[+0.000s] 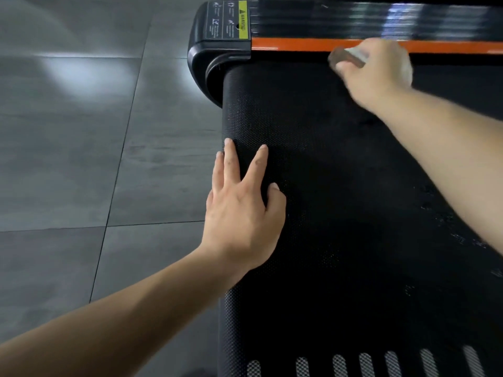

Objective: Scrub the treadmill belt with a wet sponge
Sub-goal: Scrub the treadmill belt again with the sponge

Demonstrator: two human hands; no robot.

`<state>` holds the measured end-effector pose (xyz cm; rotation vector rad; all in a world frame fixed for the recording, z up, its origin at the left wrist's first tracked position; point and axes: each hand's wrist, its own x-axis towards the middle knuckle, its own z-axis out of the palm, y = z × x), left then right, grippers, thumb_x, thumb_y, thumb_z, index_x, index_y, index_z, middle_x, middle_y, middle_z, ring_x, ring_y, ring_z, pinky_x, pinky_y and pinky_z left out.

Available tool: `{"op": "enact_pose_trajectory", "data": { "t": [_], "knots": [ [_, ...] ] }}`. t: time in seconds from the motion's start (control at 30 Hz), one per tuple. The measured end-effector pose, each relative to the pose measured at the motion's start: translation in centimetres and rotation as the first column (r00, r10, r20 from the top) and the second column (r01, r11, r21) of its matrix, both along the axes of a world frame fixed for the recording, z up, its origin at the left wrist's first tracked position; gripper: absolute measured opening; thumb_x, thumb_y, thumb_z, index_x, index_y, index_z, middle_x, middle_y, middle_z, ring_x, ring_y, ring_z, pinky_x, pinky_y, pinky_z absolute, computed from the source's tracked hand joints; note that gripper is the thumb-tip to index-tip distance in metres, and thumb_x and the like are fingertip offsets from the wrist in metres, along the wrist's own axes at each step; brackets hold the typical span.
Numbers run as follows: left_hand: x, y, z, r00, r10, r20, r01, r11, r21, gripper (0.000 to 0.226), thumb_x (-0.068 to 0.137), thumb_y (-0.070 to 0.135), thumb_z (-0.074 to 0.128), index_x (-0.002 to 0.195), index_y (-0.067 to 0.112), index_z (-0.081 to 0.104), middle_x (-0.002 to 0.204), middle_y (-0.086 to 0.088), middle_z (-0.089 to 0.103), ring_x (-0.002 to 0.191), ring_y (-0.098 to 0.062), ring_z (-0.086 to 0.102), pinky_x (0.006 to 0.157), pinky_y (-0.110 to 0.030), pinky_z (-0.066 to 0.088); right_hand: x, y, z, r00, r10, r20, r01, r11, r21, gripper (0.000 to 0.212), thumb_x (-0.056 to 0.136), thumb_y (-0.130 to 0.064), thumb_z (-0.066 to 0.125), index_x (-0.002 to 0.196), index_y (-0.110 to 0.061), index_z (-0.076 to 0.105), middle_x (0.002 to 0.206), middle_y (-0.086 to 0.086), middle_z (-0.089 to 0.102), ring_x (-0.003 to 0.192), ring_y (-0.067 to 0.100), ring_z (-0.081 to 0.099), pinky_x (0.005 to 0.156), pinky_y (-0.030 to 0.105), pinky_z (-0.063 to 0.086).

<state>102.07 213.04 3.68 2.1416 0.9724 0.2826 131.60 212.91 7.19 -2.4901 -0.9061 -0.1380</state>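
Beside grey tiles (81, 159), flat left fingers (231, 164) brace the treadmill belt (326, 186); right fingers (351, 68) clutch a sponge (344, 57) that may overrun the orange trim (285, 44).

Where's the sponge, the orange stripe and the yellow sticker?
sponge (345, 57): head view, brown end poking out of the right hand (378, 69).
orange stripe (285, 44): head view, its left stretch.
yellow sticker (243, 20): head view, its middle.

You've got two hands, left hand (242, 213) and right hand (381, 72); one sponge (344, 57), one treadmill belt (326, 186), one orange strip (299, 44), one warning label (243, 20).
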Motion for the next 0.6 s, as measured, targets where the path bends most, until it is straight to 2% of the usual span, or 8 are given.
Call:
{"op": "enact_pose_trajectory", "data": {
  "t": [0.1,0.13,0.27,0.3,0.43,0.47,0.57,0.6],
  "knots": [
    [0.0,0.0,0.1,1.0,0.0,-0.003,0.0,1.0,0.005,0.061,0.102,0.042,0.038,0.159,0.045,0.019,0.172,0.003,-0.01,0.156,-0.012,-0.011,0.123,-0.043,0.016,-2.6,-1.2,-0.7,0.963,0.267,-0.039,-0.267,0.964,0.005,0.029,0.093,-0.046,0.065,0.112,-0.026,0.072,0.105,-0.005,0.067,0.094,0.016,0.059,0.079,0.035,0.049],
    [0.0,0.0,0.2,1.0,-0.001,-0.007,0.001,1.0,0.002,0.061,0.102,0.042,0.038,0.159,0.045,0.018,0.172,0.003,-0.01,0.156,-0.012,-0.011,0.123,-0.043,0.016,-2.5,-1.5,-0.4,0.957,0.287,-0.024,-0.288,0.957,-0.021,0.029,0.093,-0.048,0.064,0.111,-0.026,0.072,0.102,-0.005,0.066,0.094,0.017,0.059,0.078,0.034,0.048],
    [0.1,0.0,0.2,1.0,0.001,-0.024,-0.001,1.0,0.006,0.062,0.102,0.04,0.04,0.16,0.044,0.017,0.172,0.005,-0.01,0.156,-0.011,-0.011,0.123,-0.044,0.017,0.1,-0.8,0.0,1.0,-0.014,0.008,0.014,1.0,-0.003,0.03,0.094,-0.047,0.061,0.106,-0.021,0.07,0.102,0.0,0.07,0.098,0.025,0.065,0.075,0.033,0.046],
    [0.1,0.0,0.2,1.0,0.003,-0.025,-0.003,1.0,0.005,0.062,0.102,0.04,0.04,0.16,0.044,0.017,0.172,0.005,-0.01,0.156,-0.01,-0.011,0.123,-0.045,0.017,-0.4,-0.7,-0.3,1.0,0.007,0.026,-0.007,1.0,-0.003,0.03,0.094,-0.047,0.062,0.108,-0.022,0.07,0.103,0.001,0.07,0.097,0.025,0.065,0.075,0.034,0.046],
    [0.0,0.1,0.3,0.999,0.006,-0.036,-0.006,1.0,-0.008,0.062,0.101,0.041,0.04,0.159,0.046,0.017,0.171,0.007,-0.012,0.156,-0.01,-0.011,0.123,-0.046,0.019,-3.4,-2.9,-0.7,0.949,0.314,-0.023,-0.314,0.949,-0.039,0.031,0.094,-0.047,0.063,0.114,-0.025,0.07,0.104,-0.001,0.064,0.093,0.02,0.058,0.079,0.036,0.048],
    [0.1,0.1,0.4,0.999,0.005,-0.037,-0.005,1.0,-0.006,0.062,0.101,0.041,0.039,0.159,0.046,0.017,0.171,0.008,-0.012,0.156,-0.01,-0.011,0.123,-0.047,0.02,-3.0,-3.4,-0.4,0.951,0.309,-0.02,-0.31,0.949,-0.057,0.03,0.094,-0.046,0.062,0.114,-0.026,0.07,0.104,-0.001,0.064,0.094,0.021,0.059,0.081,0.037,0.05],
    [0.2,0.0,0.4,0.999,0.001,-0.04,-0.001,1.0,0.008,0.062,0.102,0.041,0.04,0.16,0.045,0.017,0.171,0.006,-0.011,0.156,-0.012,-0.011,0.123,-0.046,0.019,-0.8,-3.0,0.3,0.999,0.036,-0.027,-0.037,0.999,-0.026,0.031,0.094,-0.046,0.061,0.114,-0.023,0.069,0.108,0.001,0.069,0.101,0.027,0.064,0.083,0.04,0.052],
    [0.1,0.0,0.4,0.999,0.003,-0.041,-0.003,1.0,0.007,0.063,0.101,0.042,0.04,0.16,0.045,0.017,0.171,0.006,-0.011,0.156,-0.012,-0.011,0.123,-0.046,0.018,-1.1,-2.9,0.1,1.0,0.004,-0.012,-0.004,1.0,-0.011,0.032,0.094,-0.046,0.061,0.115,-0.023,0.069,0.11,0.002,0.068,0.102,0.027,0.063,0.082,0.038,0.05]
  ]
}}
